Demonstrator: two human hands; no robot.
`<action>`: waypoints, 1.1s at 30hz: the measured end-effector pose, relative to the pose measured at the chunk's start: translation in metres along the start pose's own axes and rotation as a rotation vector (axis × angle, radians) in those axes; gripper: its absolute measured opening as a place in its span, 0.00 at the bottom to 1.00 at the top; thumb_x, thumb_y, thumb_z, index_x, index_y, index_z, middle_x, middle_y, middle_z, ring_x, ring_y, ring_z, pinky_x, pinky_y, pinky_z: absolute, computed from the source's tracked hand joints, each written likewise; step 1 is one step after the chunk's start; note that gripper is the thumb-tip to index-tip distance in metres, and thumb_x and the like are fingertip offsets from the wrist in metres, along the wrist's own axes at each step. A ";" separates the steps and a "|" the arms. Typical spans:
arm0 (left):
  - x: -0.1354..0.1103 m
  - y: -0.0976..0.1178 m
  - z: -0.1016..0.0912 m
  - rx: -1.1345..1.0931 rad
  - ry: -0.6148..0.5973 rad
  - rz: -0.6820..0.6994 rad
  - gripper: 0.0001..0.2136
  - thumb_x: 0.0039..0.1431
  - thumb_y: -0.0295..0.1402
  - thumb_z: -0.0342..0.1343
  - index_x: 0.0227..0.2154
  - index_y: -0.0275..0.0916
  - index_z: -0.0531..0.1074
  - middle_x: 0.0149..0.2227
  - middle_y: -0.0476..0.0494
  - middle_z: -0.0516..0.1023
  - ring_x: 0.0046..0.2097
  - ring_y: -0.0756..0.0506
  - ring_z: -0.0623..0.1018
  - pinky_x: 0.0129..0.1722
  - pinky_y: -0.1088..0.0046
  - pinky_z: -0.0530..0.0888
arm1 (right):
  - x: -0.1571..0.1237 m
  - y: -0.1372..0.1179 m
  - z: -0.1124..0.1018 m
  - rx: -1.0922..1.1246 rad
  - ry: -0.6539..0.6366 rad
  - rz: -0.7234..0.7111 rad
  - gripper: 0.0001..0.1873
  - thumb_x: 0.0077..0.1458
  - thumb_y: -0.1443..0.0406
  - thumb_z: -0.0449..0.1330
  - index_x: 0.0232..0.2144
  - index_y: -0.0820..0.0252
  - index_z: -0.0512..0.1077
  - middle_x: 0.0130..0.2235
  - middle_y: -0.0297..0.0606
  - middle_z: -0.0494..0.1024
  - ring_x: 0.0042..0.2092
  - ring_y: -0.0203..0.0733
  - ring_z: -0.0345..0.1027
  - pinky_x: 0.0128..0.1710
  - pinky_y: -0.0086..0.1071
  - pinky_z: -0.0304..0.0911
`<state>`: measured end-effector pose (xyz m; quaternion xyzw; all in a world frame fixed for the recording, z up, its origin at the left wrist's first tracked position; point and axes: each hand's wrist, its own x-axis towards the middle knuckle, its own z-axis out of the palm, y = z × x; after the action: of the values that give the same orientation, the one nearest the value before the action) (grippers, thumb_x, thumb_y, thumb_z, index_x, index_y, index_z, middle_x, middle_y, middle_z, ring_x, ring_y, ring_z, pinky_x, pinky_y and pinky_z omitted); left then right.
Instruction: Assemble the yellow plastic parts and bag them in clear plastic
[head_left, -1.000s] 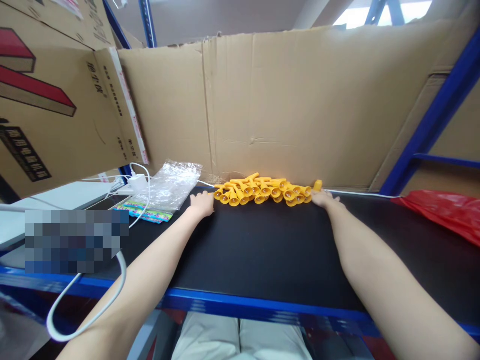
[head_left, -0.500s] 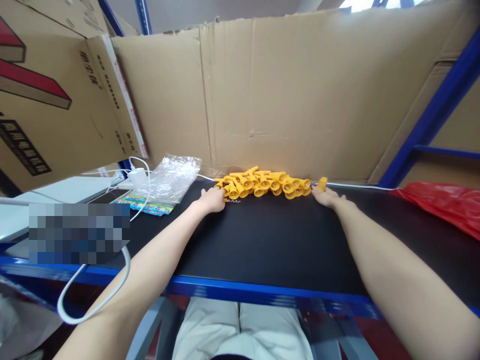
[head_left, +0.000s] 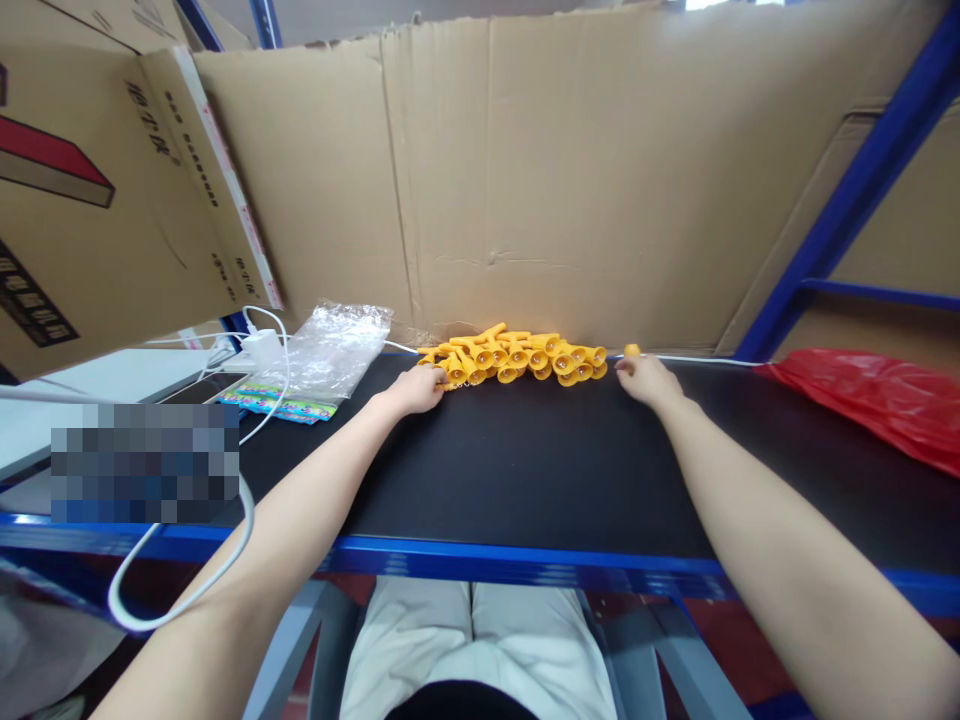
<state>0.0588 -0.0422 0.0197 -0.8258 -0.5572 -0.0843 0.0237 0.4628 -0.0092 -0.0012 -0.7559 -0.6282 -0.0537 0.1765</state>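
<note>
A heap of several small yellow plastic funnel-shaped pieces [head_left: 525, 358] lies at the back of the black table top [head_left: 525, 470], against a cardboard wall. My left hand [head_left: 414, 390] rests at the heap's left end, fingers curled round one of the yellow pieces there. My right hand [head_left: 649, 381] sits at the heap's right end. Its fingertips are closed on a single yellow piece [head_left: 632, 350] that stands slightly apart from the rest.
A clear plastic bag [head_left: 330, 350] on colourful printed packets [head_left: 281, 407] lies left of the heap, with a white charger [head_left: 261, 348] and cable [head_left: 180, 600]. A red plastic bag [head_left: 877, 400] is at the right. Cardboard [head_left: 570, 170] closes the back, and a blue shelf post [head_left: 847, 200] rises on the right.
Both hands have stayed at the ends of the heap, which looks a little more bunched. My right fingers have closed on the lone piece at the right; the view tilted down slightly.
</note>
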 end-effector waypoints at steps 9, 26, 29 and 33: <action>0.008 -0.012 0.008 0.008 -0.002 0.026 0.10 0.53 0.27 0.47 0.37 0.37 0.70 0.41 0.38 0.73 0.45 0.42 0.73 0.45 0.69 0.70 | -0.007 -0.042 -0.029 0.266 0.359 -0.109 0.16 0.58 0.62 0.46 0.46 0.60 0.65 0.45 0.52 0.68 0.43 0.52 0.68 0.42 0.44 0.62; 0.005 -0.001 0.000 -0.143 0.106 0.200 0.09 0.51 0.23 0.49 0.35 0.36 0.70 0.40 0.40 0.74 0.43 0.44 0.72 0.43 0.70 0.69 | -0.070 -0.144 -0.047 0.121 -0.049 -0.875 0.12 0.50 0.70 0.56 0.39 0.58 0.70 0.42 0.41 0.76 0.41 0.46 0.71 0.38 0.36 0.64; 0.006 0.001 0.000 -0.147 0.123 0.232 0.09 0.52 0.23 0.49 0.35 0.36 0.70 0.40 0.40 0.73 0.42 0.45 0.72 0.43 0.70 0.69 | -0.074 -0.148 -0.046 0.129 -0.037 -0.876 0.11 0.51 0.69 0.56 0.39 0.58 0.70 0.42 0.41 0.76 0.40 0.46 0.71 0.37 0.35 0.63; 0.003 0.016 -0.005 -0.170 0.150 0.293 0.08 0.54 0.25 0.48 0.35 0.37 0.70 0.38 0.42 0.73 0.42 0.45 0.72 0.45 0.69 0.69 | -0.078 -0.151 -0.044 0.207 -0.052 -0.913 0.12 0.52 0.68 0.55 0.41 0.59 0.71 0.42 0.41 0.76 0.41 0.45 0.70 0.39 0.35 0.63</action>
<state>0.0739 -0.0456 0.0256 -0.8885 -0.4185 -0.1881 0.0075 0.3072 -0.0740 0.0467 -0.3817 -0.9028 -0.0439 0.1933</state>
